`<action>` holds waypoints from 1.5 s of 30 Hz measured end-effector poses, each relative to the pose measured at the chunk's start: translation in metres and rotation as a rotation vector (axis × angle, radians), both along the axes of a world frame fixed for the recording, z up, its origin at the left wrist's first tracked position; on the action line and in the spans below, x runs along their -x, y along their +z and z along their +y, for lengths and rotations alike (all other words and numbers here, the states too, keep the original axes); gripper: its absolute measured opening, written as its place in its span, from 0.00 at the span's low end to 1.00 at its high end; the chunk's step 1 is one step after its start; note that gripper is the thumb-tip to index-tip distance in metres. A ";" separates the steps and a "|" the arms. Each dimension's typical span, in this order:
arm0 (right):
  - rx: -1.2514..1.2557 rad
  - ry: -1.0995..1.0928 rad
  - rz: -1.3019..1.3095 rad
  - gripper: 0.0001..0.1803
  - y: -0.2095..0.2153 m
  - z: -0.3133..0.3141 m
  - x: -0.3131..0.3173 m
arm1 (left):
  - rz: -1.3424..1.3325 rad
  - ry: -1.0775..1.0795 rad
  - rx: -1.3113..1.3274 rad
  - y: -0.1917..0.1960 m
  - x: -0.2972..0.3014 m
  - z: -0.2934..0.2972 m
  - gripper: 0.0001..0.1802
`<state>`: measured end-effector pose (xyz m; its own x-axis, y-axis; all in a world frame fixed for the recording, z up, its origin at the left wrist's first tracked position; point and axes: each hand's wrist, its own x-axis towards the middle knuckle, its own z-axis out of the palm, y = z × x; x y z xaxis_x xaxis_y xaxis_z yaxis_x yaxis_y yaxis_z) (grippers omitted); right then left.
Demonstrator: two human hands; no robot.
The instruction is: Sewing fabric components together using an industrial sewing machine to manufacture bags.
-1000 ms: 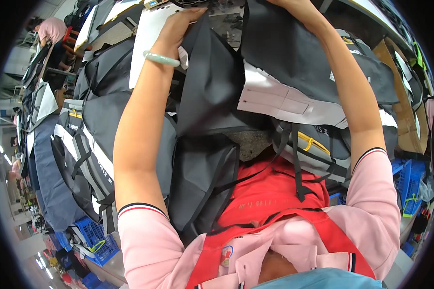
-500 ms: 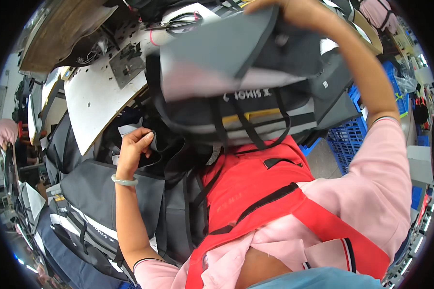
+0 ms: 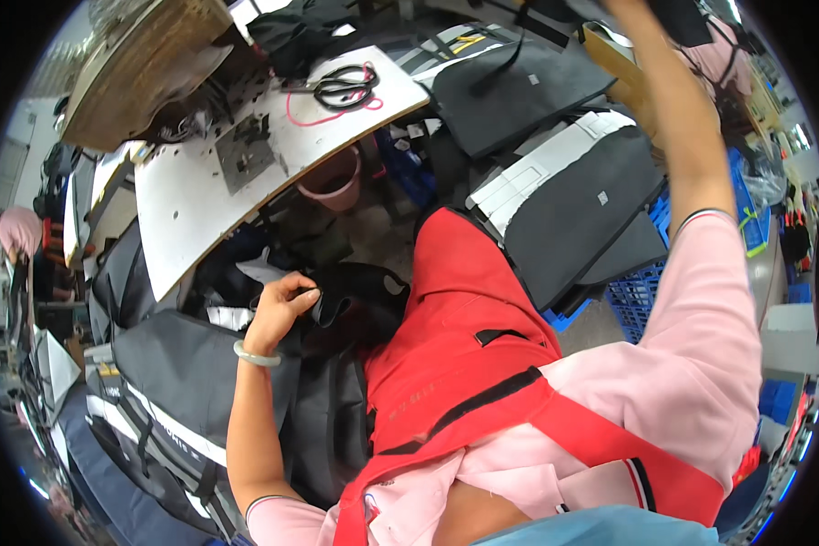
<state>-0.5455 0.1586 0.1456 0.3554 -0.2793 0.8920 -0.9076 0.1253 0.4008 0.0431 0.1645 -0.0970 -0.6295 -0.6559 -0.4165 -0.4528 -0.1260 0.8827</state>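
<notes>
My left hand [image 3: 287,305], with a pale bangle at its wrist, is closed in a pinch on the edge of a black fabric bag piece [image 3: 359,289] beside my lap. Far up at the right, my right arm stretches to the top rim, where my right hand [image 3: 623,7] is mostly cut off and its fingers are hidden. Dark material with a hanging black strap [image 3: 510,62] shows near it. Below that arm lie stacked dark grey bags, one [image 3: 584,205] with a white panel and another [image 3: 519,91] behind it. My lap is covered by a red apron [image 3: 469,291].
A white table [image 3: 177,205] at the left carries scissors [image 3: 341,88], pink cord and black scraps. Under it stands a pink bucket [image 3: 335,182]. Grey-black bags [image 3: 205,364] are piled at my left. A blue crate [image 3: 635,296] stands at the right.
My right hand has carried the grey bag from above my lap up and away to the far right, uncovering the stacked bags and bucket. My left hand has shifted slightly right, still pinching the fabric.
</notes>
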 end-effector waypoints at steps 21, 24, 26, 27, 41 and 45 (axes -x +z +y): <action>-1.292 -0.202 -0.953 0.34 -0.487 0.010 -0.289 | 0.428 0.309 0.218 0.101 -0.071 0.042 0.07; -1.354 -0.081 -1.461 0.36 -0.465 -0.020 -0.316 | 0.294 0.460 0.333 0.129 -0.117 0.088 0.15; -1.167 -0.024 -1.499 0.38 -0.463 -0.040 -0.313 | 0.262 0.499 0.301 0.138 -0.149 0.114 0.18; -0.988 0.016 -1.527 0.40 -0.464 -0.044 -0.311 | 0.262 0.507 0.305 0.136 -0.163 0.127 0.18; -1.259 0.390 -1.027 0.15 -0.247 0.048 -0.297 | -0.752 0.467 0.655 0.217 -0.220 0.104 0.14; -1.115 0.416 -0.841 0.12 -0.207 0.077 -0.294 | -0.602 0.019 1.127 0.239 -0.051 0.050 0.16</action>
